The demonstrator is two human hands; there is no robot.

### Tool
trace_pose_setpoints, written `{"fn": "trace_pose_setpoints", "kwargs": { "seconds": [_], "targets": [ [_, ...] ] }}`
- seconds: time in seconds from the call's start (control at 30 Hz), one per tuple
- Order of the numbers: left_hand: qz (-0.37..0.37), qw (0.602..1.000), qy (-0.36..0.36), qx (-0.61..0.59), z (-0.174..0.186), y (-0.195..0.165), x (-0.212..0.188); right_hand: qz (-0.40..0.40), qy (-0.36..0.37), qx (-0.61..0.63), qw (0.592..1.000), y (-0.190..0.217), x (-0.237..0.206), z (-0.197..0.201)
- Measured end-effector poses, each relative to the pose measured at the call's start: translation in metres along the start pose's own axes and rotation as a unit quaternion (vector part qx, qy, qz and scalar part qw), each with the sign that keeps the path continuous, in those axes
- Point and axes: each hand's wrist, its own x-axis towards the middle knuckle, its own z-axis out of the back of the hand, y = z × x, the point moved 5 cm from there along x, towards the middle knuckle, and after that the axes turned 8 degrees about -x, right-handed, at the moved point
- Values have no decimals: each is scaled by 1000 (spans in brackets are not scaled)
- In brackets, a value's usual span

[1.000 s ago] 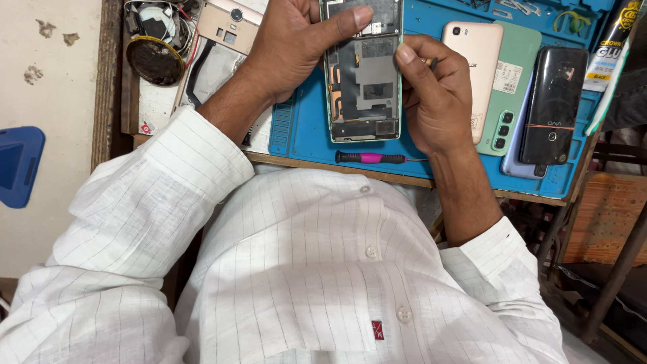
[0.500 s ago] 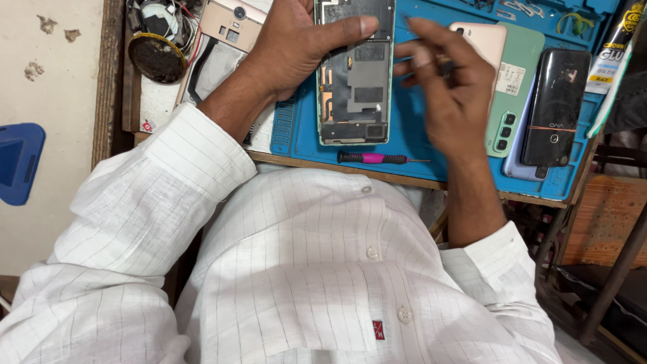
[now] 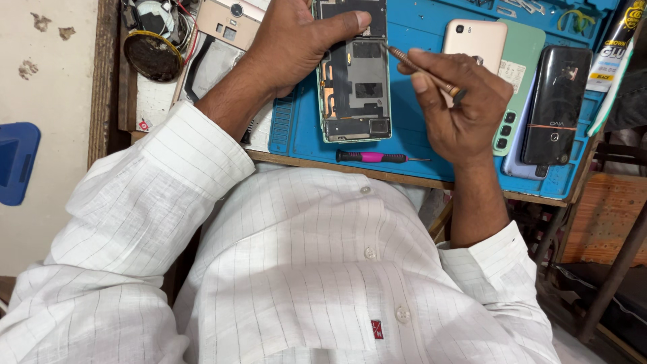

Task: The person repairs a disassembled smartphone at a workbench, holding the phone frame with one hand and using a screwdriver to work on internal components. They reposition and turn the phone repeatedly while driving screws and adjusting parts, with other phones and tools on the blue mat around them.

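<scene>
Soft, even daylight fills the sharp picture, with glare on the black phone point(image 3: 557, 104), faint shadows under the hands, and slight stretching toward the edges.

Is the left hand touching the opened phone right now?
Touching. The head view shows the left hand lying over the opened phone, its thumb pressed flat across the upper part, no gap visible.
</scene>
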Motion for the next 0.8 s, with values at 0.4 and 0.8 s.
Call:
{"fn": "trace_pose_setpoints", "kwargs": {
  "seconds": [0.4,0.8],
  "targets": [
    [-16,1000,-2,10,1,1,1,109,23,-154,982,14,10,-10],
    [-146,981,47,120,-6,1,2,-1,43,-64,997,7,26,-10]
  ]
}}
